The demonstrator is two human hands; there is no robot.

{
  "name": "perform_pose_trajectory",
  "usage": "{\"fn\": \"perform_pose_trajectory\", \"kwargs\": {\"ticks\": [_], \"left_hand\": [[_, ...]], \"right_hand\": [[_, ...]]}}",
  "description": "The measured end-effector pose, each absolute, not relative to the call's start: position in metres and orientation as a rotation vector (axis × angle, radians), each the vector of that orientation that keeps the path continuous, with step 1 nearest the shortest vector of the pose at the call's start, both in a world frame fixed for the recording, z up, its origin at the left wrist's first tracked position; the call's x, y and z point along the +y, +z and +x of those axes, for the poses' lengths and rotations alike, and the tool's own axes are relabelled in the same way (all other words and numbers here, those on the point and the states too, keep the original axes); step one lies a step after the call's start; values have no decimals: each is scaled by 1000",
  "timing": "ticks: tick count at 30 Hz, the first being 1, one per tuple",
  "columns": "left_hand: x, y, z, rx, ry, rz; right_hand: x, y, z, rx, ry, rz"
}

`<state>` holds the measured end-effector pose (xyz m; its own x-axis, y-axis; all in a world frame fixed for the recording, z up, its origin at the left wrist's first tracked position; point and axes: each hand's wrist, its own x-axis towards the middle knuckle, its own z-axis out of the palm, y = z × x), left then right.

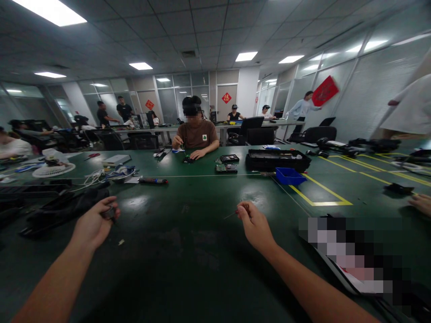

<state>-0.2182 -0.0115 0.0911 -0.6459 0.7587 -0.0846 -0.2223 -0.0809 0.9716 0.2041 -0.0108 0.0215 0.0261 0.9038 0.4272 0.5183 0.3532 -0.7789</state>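
My left hand (97, 220) is closed around a small dark object (109, 214), mostly hidden by the fingers, so its kind does not show. Held over the green tabletop (175, 264), my right hand (253, 224) grips a screwdriver (231, 216). Its thin shaft points left, and a bit of brownish handle shows between thumb and fingers. The hands are well apart. A small pale scrap (121, 242) lies on the table just right of my left wrist. Beyond the left hand rests a dark, rod-shaped tool (152, 180) with a red end.
Ahead are two hard drives (226, 168), a black tray (256, 160) and a blue bin (290, 176). A black bag-like item (63, 208) lies left; a partly blurred-out object (353, 255) lies right. Across the table a person (198, 132) works on a small dark part.
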Motion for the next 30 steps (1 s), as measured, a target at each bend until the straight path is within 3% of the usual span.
{"fn": "perform_pose_trajectory", "kwargs": {"ticks": [8,15,21,30], "left_hand": [[12,62,-70,1034,1367,855],[10,39,25,1195,1134,1269],[16,8,27,1168,1156,1553],[19,5,8,1219,1239,1690]], "right_hand": [[-12,22,206,-1605,513,-1281],[-13,22,204,-1612,530,-1257],[-18,31,205,-1619,487,-1292],[-22,34,209,-1345,552,-1119]]}}
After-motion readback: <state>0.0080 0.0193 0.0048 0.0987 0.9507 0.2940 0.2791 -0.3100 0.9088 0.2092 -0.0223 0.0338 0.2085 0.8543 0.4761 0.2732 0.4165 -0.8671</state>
